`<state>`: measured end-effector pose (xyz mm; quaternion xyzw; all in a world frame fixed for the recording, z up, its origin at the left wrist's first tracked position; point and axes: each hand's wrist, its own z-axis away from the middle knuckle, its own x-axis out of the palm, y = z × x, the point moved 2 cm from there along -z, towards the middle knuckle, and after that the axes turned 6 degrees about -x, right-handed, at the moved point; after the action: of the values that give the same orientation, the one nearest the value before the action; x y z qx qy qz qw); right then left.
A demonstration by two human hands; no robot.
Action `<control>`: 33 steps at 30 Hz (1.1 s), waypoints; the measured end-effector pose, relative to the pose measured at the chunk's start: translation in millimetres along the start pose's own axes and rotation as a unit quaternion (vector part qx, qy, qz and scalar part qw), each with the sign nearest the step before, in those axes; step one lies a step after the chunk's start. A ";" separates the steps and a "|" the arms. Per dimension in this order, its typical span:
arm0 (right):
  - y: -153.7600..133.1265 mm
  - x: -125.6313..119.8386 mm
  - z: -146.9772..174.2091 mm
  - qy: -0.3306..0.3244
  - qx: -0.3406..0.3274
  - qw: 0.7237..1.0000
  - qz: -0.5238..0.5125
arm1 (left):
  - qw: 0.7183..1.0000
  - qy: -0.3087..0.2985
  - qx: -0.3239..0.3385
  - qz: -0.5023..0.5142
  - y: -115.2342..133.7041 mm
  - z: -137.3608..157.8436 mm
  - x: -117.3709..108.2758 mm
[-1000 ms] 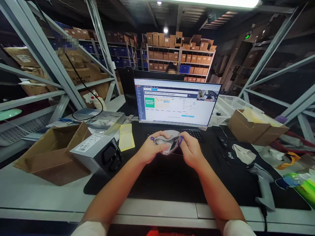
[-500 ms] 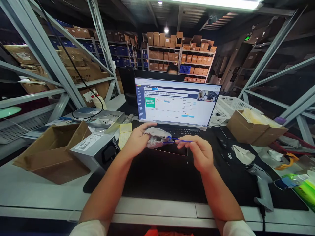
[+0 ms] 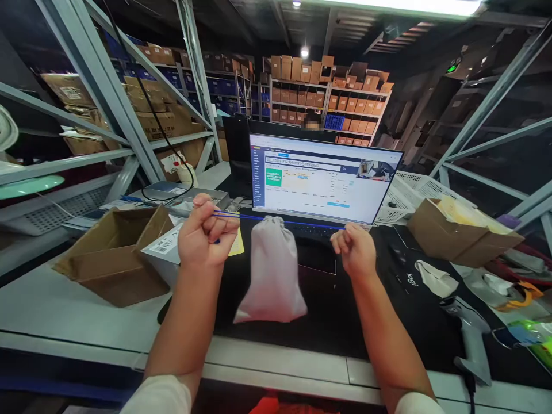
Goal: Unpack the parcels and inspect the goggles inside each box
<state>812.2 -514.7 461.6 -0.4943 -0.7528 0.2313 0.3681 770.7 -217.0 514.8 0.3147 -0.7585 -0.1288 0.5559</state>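
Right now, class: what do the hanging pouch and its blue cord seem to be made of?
Pouch: probably soft woven cloth, matt pale grey; it sags and gathers at the neck. Blue cord: likely thin braided string, pulled taut between the left hand and right hand.

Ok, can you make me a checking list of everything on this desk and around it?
Surface: black desk mat on a pale grey worktable.
Job's things: pale grey cloth drawstring pouch hanging from a taut blue drawstring cord.
Clutter: open brown cardboard box, grey labelled carton, yellow label sheet, grey barcode scanner, second cardboard box.
Grippers: left hand and right hand each fisted on a cord end, pulling apart.
Cables: black cable hanging down the rack.
Surroundings: lit laptop screen, grey metal racks with boxes, a person behind the screen.
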 end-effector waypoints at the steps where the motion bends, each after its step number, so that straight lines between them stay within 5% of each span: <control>1: 5.3 1.3 -0.1 -0.014 0.005 1.000 0.010 | 1.000 0.023 0.008 0.017 2.1 0.8 2.1; 5: 12.2 13.2 5.9 -0.119 0.034 0.986 0.110 | 0.997 0.050 0.051 0.019 13.5 12.8 11.7; 10: 6.0 42.6 27.5 -0.241 0.071 0.907 0.339 | 0.991 -0.002 0.090 -0.101 10.7 29.1 21.1; 16: 11.1 80.7 54.2 -0.348 0.035 0.886 0.304 | 0.960 -0.011 0.022 -0.278 -42.1 41.5 24.7; 21: 11.8 79.5 49.8 -0.363 0.006 0.863 0.352 | 0.927 -0.132 -0.024 -0.349 -66.1 53.0 27.0; 24: -0.8 56.2 35.0 -0.287 0.001 0.885 0.366 | 0.921 -0.160 0.044 -0.352 -60.4 34.6 18.9; 26: -14.9 29.7 21.2 -0.183 -0.011 0.915 0.359 | 0.876 -0.142 0.104 -0.449 -60.8 12.3 5.9; 30: -41.2 -30.4 -3.0 0.002 -0.024 0.942 0.334 | 0.662 -0.216 0.037 -0.717 -95.9 -23.6 -27.2; 31: -45.1 -42.6 -7.4 0.021 -0.023 0.940 0.339 | 0.632 -0.238 0.003 -0.737 -107.7 -27.0 -34.7; 33: -48.8 -60.9 -14.3 0.038 -0.023 0.930 0.366 | 0.624 -0.259 -0.043 -0.736 -127.7 -28.9 -45.0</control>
<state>810.1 -590.4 485.3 -0.7523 -0.5103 0.3133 0.2748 848.4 -282.8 421.0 0.6976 -0.3805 -0.6031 0.0695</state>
